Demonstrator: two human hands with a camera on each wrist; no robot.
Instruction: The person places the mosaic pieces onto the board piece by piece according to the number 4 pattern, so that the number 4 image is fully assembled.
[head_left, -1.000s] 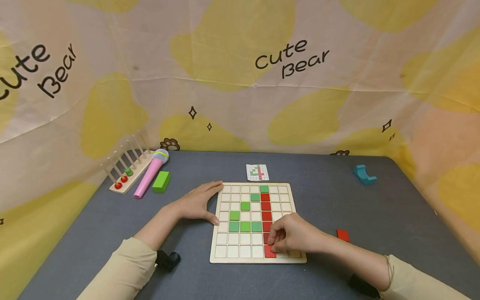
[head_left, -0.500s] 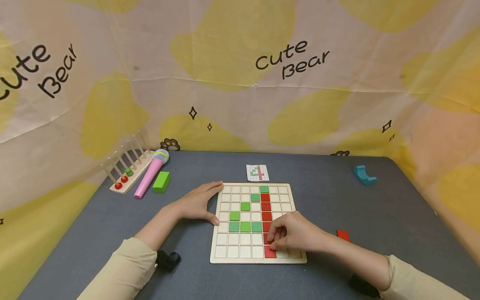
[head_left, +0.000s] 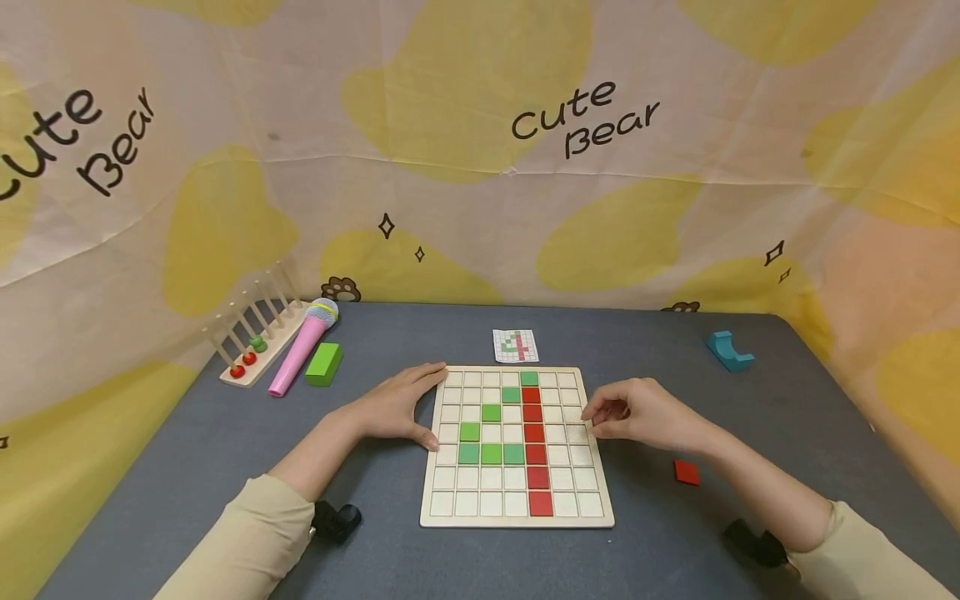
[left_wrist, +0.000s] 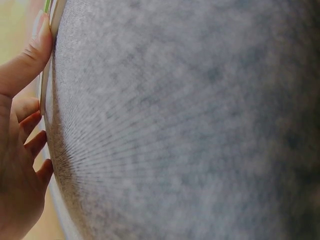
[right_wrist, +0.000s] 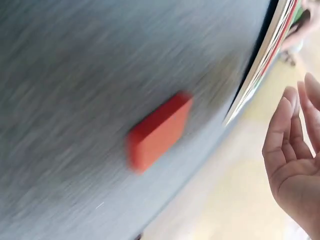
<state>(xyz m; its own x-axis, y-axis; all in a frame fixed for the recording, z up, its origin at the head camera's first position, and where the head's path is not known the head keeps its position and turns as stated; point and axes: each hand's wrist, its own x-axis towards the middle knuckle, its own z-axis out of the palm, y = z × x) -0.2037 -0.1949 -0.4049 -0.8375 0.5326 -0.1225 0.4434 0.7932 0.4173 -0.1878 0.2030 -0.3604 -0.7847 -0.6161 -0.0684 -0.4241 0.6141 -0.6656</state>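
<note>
A wooden grid board [head_left: 592, 522] lies at the middle of the table in the head view. Green tiles [head_left: 491, 453] and a column of red tiles [head_left: 534, 432] fill some of its squares. My left hand [head_left: 392, 408] rests against the board's left edge, thumb and fingers spread along it. By the right edge hovers my right hand [head_left: 651, 414], its fingers loosely bent and nothing visible between them. A loose red tile [head_left: 686, 472] lies on the table below that forearm; the right wrist view shows the same red tile [right_wrist: 162, 132], blurred.
Behind the board lies a small pattern card [head_left: 515, 345]. At the back left are a peg rack [head_left: 262, 350] with beads, a pink microphone [head_left: 303, 346] and a green block [head_left: 324, 364]. A blue curved block [head_left: 729, 351] sits at the back right.
My right hand has left the lowest red tile and moved up and right, off to the board's right edge. The full red column now shows. The left hand has stayed still.
</note>
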